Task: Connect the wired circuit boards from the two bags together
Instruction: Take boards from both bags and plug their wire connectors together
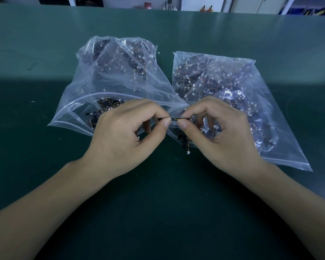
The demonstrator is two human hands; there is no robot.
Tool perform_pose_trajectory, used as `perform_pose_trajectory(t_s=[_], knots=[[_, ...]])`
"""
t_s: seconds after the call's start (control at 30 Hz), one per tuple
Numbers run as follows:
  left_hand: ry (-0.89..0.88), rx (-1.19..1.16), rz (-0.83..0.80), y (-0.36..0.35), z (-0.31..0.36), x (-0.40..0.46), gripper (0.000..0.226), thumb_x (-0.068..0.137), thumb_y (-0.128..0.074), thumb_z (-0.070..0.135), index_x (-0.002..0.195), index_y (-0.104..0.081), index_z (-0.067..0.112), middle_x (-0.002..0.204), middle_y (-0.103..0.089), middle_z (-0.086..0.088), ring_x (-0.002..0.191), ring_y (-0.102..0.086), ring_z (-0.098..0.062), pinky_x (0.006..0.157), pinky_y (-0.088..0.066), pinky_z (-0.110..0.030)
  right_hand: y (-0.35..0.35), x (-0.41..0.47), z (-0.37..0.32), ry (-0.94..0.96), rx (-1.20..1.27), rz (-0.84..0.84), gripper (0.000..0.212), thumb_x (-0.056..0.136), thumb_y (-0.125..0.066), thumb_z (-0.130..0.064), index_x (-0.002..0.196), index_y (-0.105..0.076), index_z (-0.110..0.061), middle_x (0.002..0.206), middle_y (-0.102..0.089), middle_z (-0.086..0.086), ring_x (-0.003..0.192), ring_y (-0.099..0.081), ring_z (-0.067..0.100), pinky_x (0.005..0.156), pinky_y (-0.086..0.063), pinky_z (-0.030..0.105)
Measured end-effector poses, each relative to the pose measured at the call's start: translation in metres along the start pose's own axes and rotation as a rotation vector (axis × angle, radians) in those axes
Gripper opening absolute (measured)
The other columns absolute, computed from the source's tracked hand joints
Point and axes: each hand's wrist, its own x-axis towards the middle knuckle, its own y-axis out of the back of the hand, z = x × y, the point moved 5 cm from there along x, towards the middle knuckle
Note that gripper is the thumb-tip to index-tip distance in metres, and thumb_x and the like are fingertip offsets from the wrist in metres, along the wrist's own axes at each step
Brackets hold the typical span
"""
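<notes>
Two clear zip bags lie side by side on the green mat, the left bag (109, 79) and the right bag (233, 87), each full of small black circuit boards with thin wires and white plugs. My left hand (124, 134) pinches a small black board (162, 119) between thumb and forefinger. My right hand (214, 132) pinches a second black board (182, 119) the same way. The two boards meet end to end between my thumbs, just above the bags' open mouths. Their joint is mostly hidden by my fingertips.
A few loose black boards with wires and a white plug (187, 152) lie on the green mat (158, 203) under my right hand. Shelves and small items line the far edge of the bench (167, 6).
</notes>
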Motion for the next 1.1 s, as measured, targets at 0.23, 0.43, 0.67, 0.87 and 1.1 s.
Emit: perform_pose_trajectory(t_s=[0.23,0.43,0.67,0.87,1.1], knots=[[-0.012,0.010,-0.013,0.000,0.000,0.001,0.015,0.104,-0.069,0.018,0.092,-0.076,0.012,0.083,-0.061,0.013,0.073,-0.060,-0.015,0.063,-0.047,-0.036,0.000,0.001,0.000,-0.002,-0.005,-0.003,0.006,0.098,-0.077,-0.011,0.093,-0.075,-0.009,0.089,-0.070,-0.004,0.075,-0.059,0.010,0.077,-0.040,0.011],[-0.016,0.006,-0.008,-0.001,-0.001,0.001,0.014,0.105,-0.068,0.019,0.095,-0.076,0.012,0.085,-0.062,0.014,0.074,-0.061,-0.014,0.063,-0.047,-0.036,0.000,0.000,0.001,-0.024,0.027,0.007,0.005,0.098,-0.078,-0.014,0.096,-0.075,-0.011,0.090,-0.072,-0.007,0.076,-0.062,0.011,0.077,-0.041,0.011],[0.040,0.007,0.059,0.002,-0.005,0.000,0.017,0.106,-0.068,0.020,0.091,-0.074,0.013,0.082,-0.065,0.009,0.072,-0.061,-0.016,0.062,-0.047,-0.036,-0.001,0.000,0.010,-0.238,0.401,0.050,0.015,0.110,-0.061,-0.021,0.117,-0.074,-0.020,0.091,-0.081,-0.004,0.073,-0.069,0.013,0.077,-0.054,0.024],[0.040,-0.015,0.062,0.000,-0.005,0.000,0.017,0.105,-0.069,0.019,0.090,-0.074,0.013,0.081,-0.063,0.011,0.070,-0.061,-0.017,0.060,-0.046,-0.036,-0.005,-0.001,0.010,-0.275,0.496,-0.004,0.025,0.103,-0.072,-0.022,0.127,-0.069,-0.022,0.092,-0.083,0.001,0.075,-0.072,0.023,0.081,-0.058,0.031],[0.005,-0.045,0.043,-0.002,-0.002,-0.001,0.014,0.105,-0.069,0.018,0.095,-0.077,0.013,0.084,-0.068,0.008,0.071,-0.061,-0.019,0.063,-0.047,-0.035,-0.007,-0.002,0.012,-0.343,0.517,-0.022,0.024,0.097,-0.075,-0.028,0.119,-0.075,-0.021,0.087,-0.082,-0.001,0.073,-0.071,0.015,0.077,-0.057,0.031]])
